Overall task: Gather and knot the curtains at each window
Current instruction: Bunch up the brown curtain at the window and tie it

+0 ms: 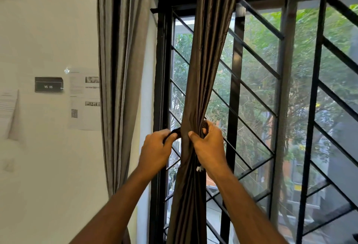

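I see both arms raised, left hand (155, 149) pinching a dark strap (175, 131), right hand (208, 143) gripping the bunched brown satin curtain (201, 81).

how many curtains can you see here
2. A brown curtain hangs before the window grille, gathered by the left hand and right hand. A grey curtain hangs by the wall. Others may lie outside the frame.

Both arms raised, left hand (156, 148) and right hand (208, 143) gripping, fingers curled.
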`<state>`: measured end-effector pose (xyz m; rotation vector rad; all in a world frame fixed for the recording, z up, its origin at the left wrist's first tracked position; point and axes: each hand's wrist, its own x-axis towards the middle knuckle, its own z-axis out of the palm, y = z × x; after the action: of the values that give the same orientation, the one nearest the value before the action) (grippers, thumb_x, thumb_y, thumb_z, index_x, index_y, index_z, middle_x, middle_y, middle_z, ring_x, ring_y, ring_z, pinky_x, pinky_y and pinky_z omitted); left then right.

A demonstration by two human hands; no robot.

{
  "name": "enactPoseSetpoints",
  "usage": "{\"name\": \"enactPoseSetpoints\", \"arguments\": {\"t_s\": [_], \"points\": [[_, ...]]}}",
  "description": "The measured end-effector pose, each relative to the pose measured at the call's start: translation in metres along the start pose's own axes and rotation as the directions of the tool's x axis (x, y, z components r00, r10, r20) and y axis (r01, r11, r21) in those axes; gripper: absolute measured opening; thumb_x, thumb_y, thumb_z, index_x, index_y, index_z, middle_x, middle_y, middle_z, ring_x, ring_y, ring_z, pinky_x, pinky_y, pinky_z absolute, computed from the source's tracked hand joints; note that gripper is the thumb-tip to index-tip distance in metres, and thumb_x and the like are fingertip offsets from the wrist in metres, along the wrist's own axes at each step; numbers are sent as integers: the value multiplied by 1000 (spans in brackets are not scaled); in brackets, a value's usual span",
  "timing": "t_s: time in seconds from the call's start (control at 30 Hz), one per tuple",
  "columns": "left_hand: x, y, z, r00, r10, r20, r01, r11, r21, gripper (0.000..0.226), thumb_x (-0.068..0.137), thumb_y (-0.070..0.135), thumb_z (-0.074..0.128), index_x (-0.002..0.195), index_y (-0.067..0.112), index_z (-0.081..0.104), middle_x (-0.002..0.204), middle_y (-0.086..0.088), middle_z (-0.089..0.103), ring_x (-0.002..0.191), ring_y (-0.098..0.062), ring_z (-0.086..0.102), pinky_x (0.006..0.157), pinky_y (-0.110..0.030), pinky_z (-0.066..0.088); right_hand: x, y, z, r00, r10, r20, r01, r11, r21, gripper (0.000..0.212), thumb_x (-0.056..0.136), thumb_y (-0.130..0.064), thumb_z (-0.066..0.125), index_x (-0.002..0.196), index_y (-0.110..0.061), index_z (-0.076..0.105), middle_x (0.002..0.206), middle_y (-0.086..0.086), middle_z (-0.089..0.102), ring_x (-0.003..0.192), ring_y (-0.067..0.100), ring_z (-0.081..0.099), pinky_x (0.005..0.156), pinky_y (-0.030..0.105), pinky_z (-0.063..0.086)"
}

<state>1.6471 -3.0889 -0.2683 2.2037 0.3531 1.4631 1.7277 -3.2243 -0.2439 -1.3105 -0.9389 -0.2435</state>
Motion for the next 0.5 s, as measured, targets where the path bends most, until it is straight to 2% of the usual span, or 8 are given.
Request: {"name": "enactPoseSetpoints", "arguments": {"t_s": [0.07,0.13,0.2,0.27,0.33,0.37,0.43,0.5], "points": [[4,6,-7,1000,-26,-11,25,999,-33,36,104,37,51,88,13,72,72,0,68,68,-14,63,66,-36,53,-5,4,-6,996,-82,-33,74,975,-209,13,89,-24,76,96,-18,67,90,-3,69,85,10,65,80,36,58],[1,25,-10,993,-121,13,121,965,-235,40,106,30,49,84,1,68,64,-6,60,57,-13,54,57,-30,43,-11,9,-13,986,-158,-60,107,858,-502,30,90,-45,72,97,-18,61,92,-1,61,85,16,58,77,35,52],[-11,52,-3,965,-198,170,256,843,-473,43,107,32,45,81,0,56,55,-3,42,44,-10,38,45,-24,30,-18,4,-16,984,-155,-89,59,751,-658,36,93,-52,63,102,-18,55,91,2,64,87,28,63,70,38,50],[-25,71,11,950,-186,252,303,747,-591,38,109,31,43,79,9,51,57,-7,34,43,-12,31,44,-22,24,-21,0,-15,989,-118,-94,18,708,-705,33,97,-48,57,105,-17,50,90,7,67,88,36,65,64,37,41],[-32,74,24,965,-151,216,253,753,-607,39,109,25,43,76,8,55,60,-9,39,49,-14,36,48,-26,31,-22,0,-18,990,-125,-67,44,723,-690,27,97,-42,57,105,-17,50,86,6,66,85,34,64,63,37,39],[-33,73,28,973,-142,183,226,761,-608,39,109,23,44,77,3,57,62,-8,43,53,-14,39,51,-27,34,-23,1,-22,991,-130,-38,75,762,-643,25,96,-38,60,105,-17,51,84,4,66,82,31,65,62,38,43],[-33,67,34,975,-151,163,220,762,-609,38,109,21,44,87,-6,60,67,-9,52,61,-17,48,60,-30,42,-26,3,-32,996,-86,13,83,904,-419,17,94,-31,63,106,-20,56,82,-3,68,76,17,68,65,40,55],[-33,66,38,973,-149,176,226,766,-602,34,109,23,42,96,0,63,73,-10,57,64,-21,53,62,-36,46,-32,7,-38,996,62,66,-55,993,-106,5,100,-21,57,103,-20,61,79,0,70,70,16,71,67,39,61]]}}
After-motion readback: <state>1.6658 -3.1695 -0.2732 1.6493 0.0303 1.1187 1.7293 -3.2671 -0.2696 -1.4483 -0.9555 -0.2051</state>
